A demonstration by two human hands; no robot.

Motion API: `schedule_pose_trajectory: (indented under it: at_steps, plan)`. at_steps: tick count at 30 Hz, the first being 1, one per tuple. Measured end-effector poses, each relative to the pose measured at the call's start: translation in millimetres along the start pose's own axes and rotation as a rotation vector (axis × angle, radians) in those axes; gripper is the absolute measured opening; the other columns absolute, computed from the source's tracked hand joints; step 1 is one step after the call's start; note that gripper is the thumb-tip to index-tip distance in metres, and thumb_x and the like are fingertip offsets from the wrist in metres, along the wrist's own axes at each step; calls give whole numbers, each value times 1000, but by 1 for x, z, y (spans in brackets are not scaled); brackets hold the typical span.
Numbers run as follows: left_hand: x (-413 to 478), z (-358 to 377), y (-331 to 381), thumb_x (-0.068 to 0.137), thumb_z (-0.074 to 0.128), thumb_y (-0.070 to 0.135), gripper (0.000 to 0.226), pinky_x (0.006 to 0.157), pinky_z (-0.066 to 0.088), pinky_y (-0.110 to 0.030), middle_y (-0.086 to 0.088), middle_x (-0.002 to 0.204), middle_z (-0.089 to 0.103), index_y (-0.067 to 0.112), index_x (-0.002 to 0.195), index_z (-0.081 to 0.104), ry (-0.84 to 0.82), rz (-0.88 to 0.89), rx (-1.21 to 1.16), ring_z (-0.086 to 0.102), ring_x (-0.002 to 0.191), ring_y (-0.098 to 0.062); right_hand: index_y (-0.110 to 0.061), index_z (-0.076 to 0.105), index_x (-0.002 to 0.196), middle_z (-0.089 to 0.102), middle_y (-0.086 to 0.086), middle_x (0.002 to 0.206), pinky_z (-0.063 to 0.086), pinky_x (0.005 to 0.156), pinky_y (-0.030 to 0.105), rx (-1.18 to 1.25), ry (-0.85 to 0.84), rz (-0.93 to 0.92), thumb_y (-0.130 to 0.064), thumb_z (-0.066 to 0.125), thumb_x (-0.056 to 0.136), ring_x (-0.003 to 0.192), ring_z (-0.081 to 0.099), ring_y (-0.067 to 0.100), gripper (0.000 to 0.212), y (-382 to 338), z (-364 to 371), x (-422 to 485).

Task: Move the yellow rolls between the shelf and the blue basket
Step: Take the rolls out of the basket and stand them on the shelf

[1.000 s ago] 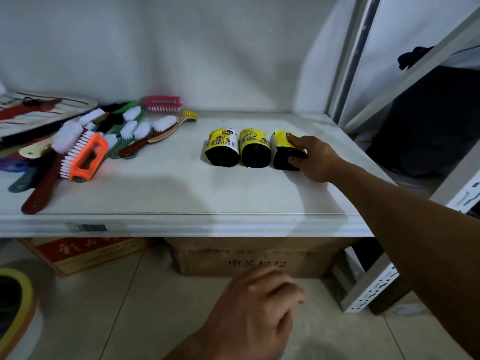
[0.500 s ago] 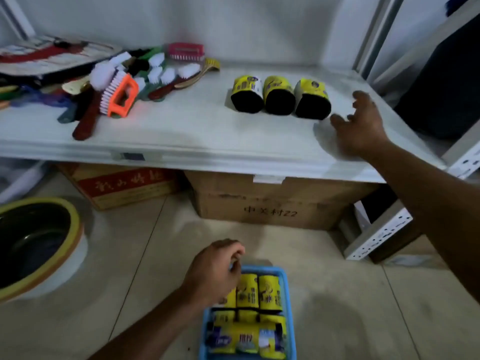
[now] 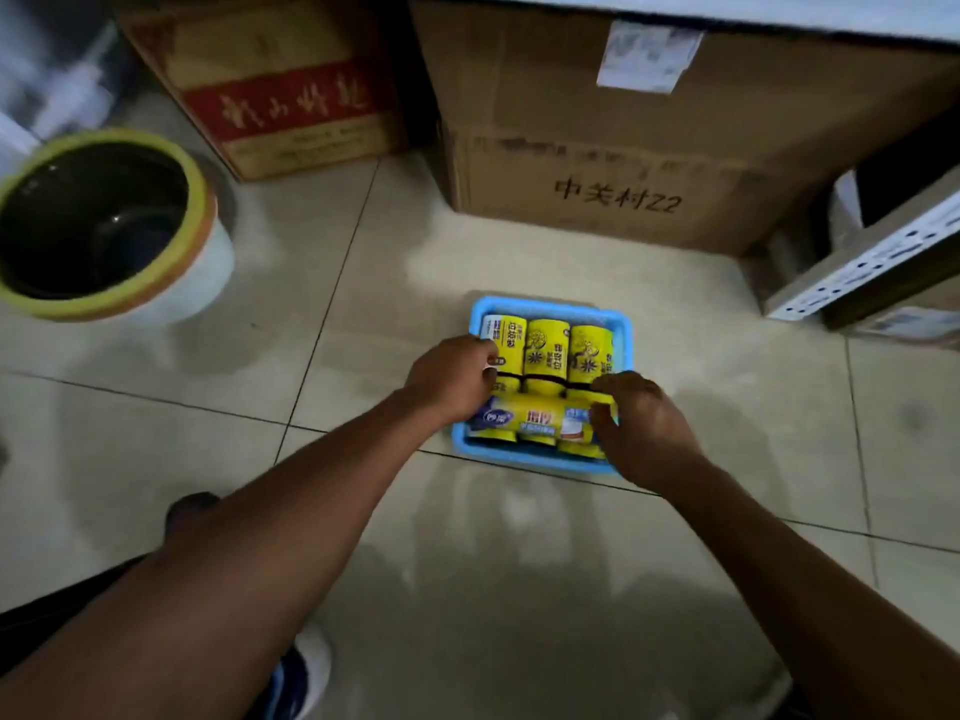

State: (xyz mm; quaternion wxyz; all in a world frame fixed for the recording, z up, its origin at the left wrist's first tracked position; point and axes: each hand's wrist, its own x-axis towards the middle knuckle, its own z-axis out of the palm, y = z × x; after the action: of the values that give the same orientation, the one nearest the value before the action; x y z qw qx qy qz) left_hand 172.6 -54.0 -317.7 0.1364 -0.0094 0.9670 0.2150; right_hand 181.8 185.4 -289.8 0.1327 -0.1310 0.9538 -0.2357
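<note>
The yellow rolls (image 3: pixel 543 350) lie in the blue basket (image 3: pixel 550 306) on the floor (image 3: pixel 519 563), just ahead of both hands; back row's long axes point away from the person; left hand (image 3: pixel 452 376) curls round the back-left roll (image 3: pixel 504 337); right hand (image 3: pixel 639 428) curls round the front-right roll (image 3: pixel 574 428).

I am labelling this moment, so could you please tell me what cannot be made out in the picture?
Head view throughout.
- The shelf: cut off by the top edge; any rolls on it are out of sight.
- Left hand and right hand: fingertips hidden among the yellow rolls, so grip is unclear.
- Blue basket: near right corner covered by the right hand.
- Print on the rolls: blurred by motion.
</note>
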Motion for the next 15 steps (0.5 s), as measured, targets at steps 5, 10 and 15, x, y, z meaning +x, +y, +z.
schedule_pose_trajectory:
  at_steps: [5, 10, 15]
  plan:
    - [27, 13, -4, 84, 59, 18, 39, 84, 46, -41, -6, 131, 55, 15, 123, 54, 43, 178, 393, 53, 116, -30, -10, 62, 114, 61, 14, 114, 50, 86, 39, 19, -35, 13, -20, 56, 88, 105, 58, 35, 28, -4, 27, 10]
    - [59, 21, -9, 80, 72, 27, 73, 95, 38, -43, -5, 149, 37, 16, 141, 35, -115, 154, 589, 34, 134, -27, -11, 64, 107, 62, 12, 107, 42, 89, 34, 177, 166, 100, -18, 58, 85, 104, 54, 32, 24, 3, 36, 8]
    - [70, 18, -4, 74, 71, 21, 64, 92, 36, -40, -6, 131, 47, 12, 131, 43, -71, 133, 631, 40, 123, -27, -8, 65, 108, 63, 10, 109, 37, 87, 30, 245, 309, 252, -18, 67, 85, 105, 54, 32, 25, 20, 37, -16]
